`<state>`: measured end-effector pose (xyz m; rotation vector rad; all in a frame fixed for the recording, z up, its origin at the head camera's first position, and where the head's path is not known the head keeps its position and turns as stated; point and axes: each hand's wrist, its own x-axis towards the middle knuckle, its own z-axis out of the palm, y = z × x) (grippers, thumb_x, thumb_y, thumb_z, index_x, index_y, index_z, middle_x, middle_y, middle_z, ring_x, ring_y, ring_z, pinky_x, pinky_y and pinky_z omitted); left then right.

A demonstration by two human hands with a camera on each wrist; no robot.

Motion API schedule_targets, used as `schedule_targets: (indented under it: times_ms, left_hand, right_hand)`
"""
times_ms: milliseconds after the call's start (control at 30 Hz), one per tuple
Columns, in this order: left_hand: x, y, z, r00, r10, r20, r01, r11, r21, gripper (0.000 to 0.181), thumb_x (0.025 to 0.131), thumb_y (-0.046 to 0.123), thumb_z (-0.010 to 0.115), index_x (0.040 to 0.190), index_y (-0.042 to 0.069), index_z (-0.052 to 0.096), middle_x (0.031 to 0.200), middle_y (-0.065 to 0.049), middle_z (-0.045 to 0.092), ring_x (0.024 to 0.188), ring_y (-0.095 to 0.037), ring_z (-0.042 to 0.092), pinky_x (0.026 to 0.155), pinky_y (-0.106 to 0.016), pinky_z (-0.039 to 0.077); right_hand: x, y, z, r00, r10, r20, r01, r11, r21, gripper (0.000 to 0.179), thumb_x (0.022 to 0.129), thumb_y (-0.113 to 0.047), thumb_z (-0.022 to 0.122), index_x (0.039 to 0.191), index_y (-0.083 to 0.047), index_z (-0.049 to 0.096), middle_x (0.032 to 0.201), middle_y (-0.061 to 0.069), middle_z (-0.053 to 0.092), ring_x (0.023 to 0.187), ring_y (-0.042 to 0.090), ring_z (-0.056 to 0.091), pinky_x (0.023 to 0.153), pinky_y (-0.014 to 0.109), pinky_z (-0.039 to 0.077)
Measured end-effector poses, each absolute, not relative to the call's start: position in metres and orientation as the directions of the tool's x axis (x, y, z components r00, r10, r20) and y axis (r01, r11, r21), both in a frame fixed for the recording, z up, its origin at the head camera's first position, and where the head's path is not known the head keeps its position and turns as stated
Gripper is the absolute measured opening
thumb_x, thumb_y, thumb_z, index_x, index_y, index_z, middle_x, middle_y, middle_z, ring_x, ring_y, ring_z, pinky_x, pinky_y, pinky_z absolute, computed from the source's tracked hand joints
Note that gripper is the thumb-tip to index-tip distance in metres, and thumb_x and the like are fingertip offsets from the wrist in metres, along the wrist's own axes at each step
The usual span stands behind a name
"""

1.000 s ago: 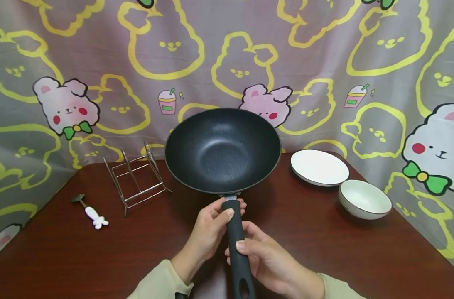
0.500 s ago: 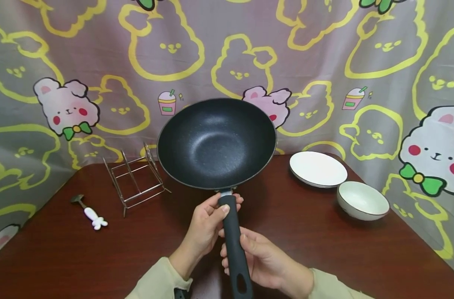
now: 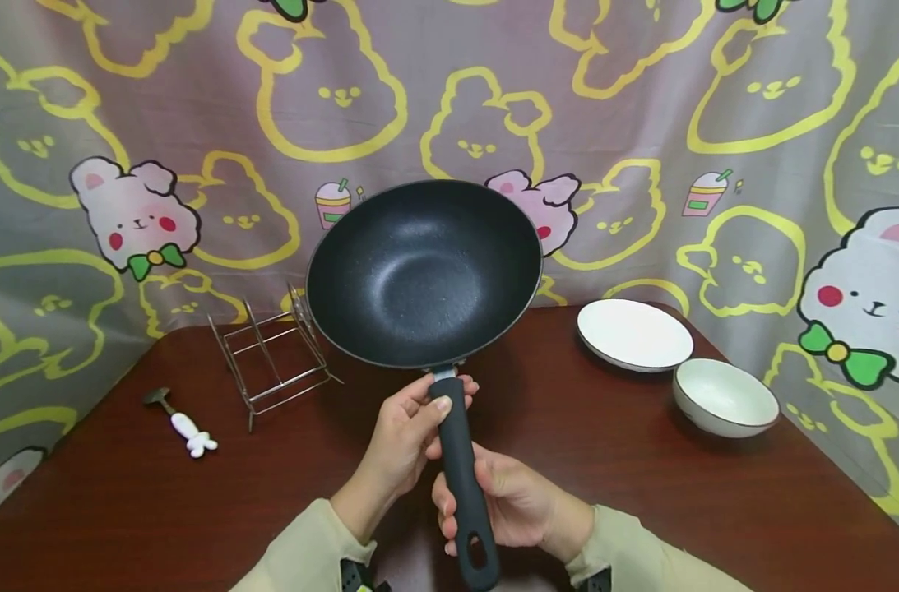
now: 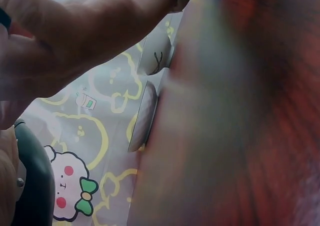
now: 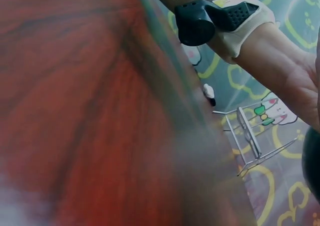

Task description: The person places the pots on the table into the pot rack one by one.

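A black wok [image 3: 427, 275] is held up above the table, its dark inner face tilted toward me in the head view. My left hand [image 3: 402, 432] grips the top of its handle [image 3: 460, 460] just below the pan, thumb laid over the front. Lower down, my right hand [image 3: 519, 497] holds the same handle from the right, fingers curled behind it and showing on its left side. In the left wrist view a slice of the wok's dark outer side [image 4: 35, 181] shows at the lower left. At the right wrist view's right edge the wok [image 5: 312, 161] appears only in part.
On the table [image 3: 612, 460], a wire rack [image 3: 271, 353] stands at the back left. A white-handled small tool [image 3: 185, 425] with a metal head lies nearer. At the right are a white plate [image 3: 634, 333] and a pale bowl [image 3: 725, 396]. A patterned curtain [image 3: 612, 99] hangs behind.
The wok has risen and shifted slightly left, its handle now slanting more. Both hands moved with it, and the right hand's fingers wrap farther round the handle.
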<state>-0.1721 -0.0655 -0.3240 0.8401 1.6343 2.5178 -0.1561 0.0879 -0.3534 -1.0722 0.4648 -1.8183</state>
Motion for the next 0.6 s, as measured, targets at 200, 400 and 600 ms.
schedule_targets:
  times_ms: [200, 400, 600]
  left_hand:
    - [-0.177, -0.074, -0.325, -0.872, 0.311, 0.378, 0.225, -0.43, 0.874, 0.037, 0.091, -0.001, 0.046, 0.123, -0.02, 0.041, 0.105, -0.003, 0.066, 0.107, -0.016, 0.06, 0.093, -0.026, 0.047]
    - [-0.183, -0.083, -0.328, -0.863, 0.357, 0.357, 0.224, -0.362, 0.905, 0.039, 0.091, 0.001, 0.049, 0.125, -0.017, 0.043, 0.107, -0.004, 0.066, 0.11, -0.018, 0.059, 0.093, -0.028, 0.047]
    - [-0.186, -0.09, -0.324, -0.86, 0.363, 0.358, 0.239, -0.333, 0.912, 0.041, 0.09, -0.001, 0.05, 0.127, -0.017, 0.041, 0.11, -0.011, 0.065, 0.11, -0.019, 0.06, 0.095, -0.03, 0.045]
  right_hand:
    - [-0.164, 0.087, -0.354, -0.207, -0.881, 0.426, 0.477, -0.471, -0.742, 0.037, 0.097, -0.034, 0.035, 0.133, -0.023, 0.033, 0.107, -0.003, 0.059, 0.102, 0.009, 0.061, 0.089, 0.028, 0.049]
    - [-0.171, 0.09, -0.359, -0.246, -0.902, 0.354, 0.408, -0.428, -0.807, 0.038, 0.097, -0.034, 0.039, 0.132, -0.02, 0.034, 0.105, -0.003, 0.06, 0.099, 0.01, 0.063, 0.087, 0.029, 0.05]
    - [-0.176, 0.085, -0.357, -0.267, -0.91, 0.317, 0.338, -0.397, -0.853, 0.039, 0.094, -0.033, 0.047, 0.129, -0.019, 0.035, 0.104, -0.002, 0.061, 0.097, 0.012, 0.064, 0.086, 0.031, 0.051]
